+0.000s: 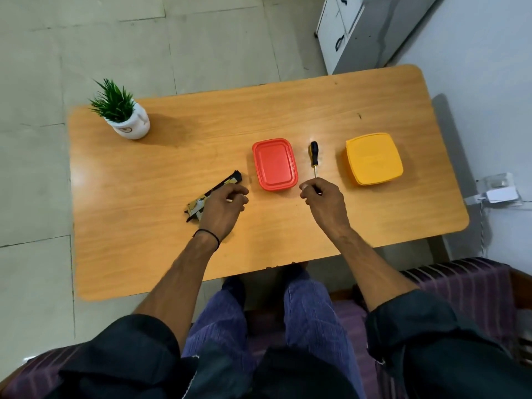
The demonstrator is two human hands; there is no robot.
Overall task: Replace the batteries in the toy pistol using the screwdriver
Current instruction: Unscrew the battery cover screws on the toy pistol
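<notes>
The right hand (324, 201) had its fingertips (305, 187) pinched round the metal shaft of the screwdriver (313, 155), whose handle pointed away. It sat in the gap between the red box (275, 164) and the yellow box (373, 158), with more room on the yellow side. The left hand (223, 207) had its fingers curled down over the middle of the toy pistol (227, 182), lying flat just left of the red box. The table (288, 110) had open surface from the hands to its near edge, and a potted plant (126, 116) sat by the far left corner.
</notes>
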